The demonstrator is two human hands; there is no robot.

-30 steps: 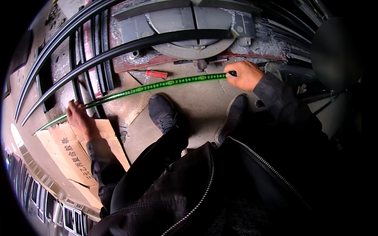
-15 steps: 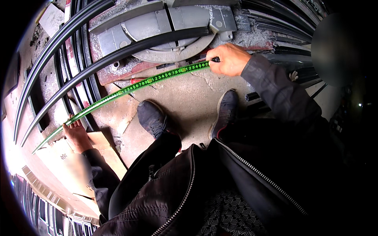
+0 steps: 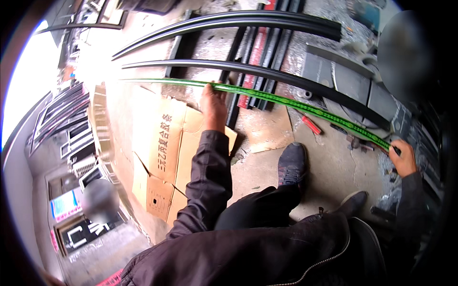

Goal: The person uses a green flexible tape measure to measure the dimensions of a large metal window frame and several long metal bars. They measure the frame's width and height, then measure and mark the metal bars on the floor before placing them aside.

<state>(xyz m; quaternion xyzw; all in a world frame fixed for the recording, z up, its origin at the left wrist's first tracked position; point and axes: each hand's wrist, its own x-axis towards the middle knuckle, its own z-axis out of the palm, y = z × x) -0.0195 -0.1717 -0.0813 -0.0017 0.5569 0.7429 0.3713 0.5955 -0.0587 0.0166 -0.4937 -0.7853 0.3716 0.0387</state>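
A bright green tape measure blade (image 3: pixel 286 101) stretches from my right hand to the far left, bowing slightly. My right hand (image 3: pixel 404 158) is closed around its right end, where a small black part shows between the fingers. My left hand (image 3: pixel 213 108) pinches the blade partway along, its fingertips partly behind it. Just beyond the tape, and roughly alongside it, runs a long black profile strip (image 3: pixel 267 72). Farther back lies a pair of similar black strips (image 3: pixel 257 19). The blade's left tip fades into glare.
Flattened cardboard (image 3: pixel 157 138) covers the floor by my left forearm. A grey machine base (image 3: pixel 324 71) stands at right. A red-handled tool (image 3: pixel 311 125) lies near my shoe (image 3: pixel 292 164). Dark and red rails (image 3: pixel 253 62) cross under the strips. Frames (image 3: pixel 71 138) lean at far left.
My view has swung left, bringing more cardboard and the leaning frames into sight. Both hands still hold the tape measure, which now slopes down to the right in view.
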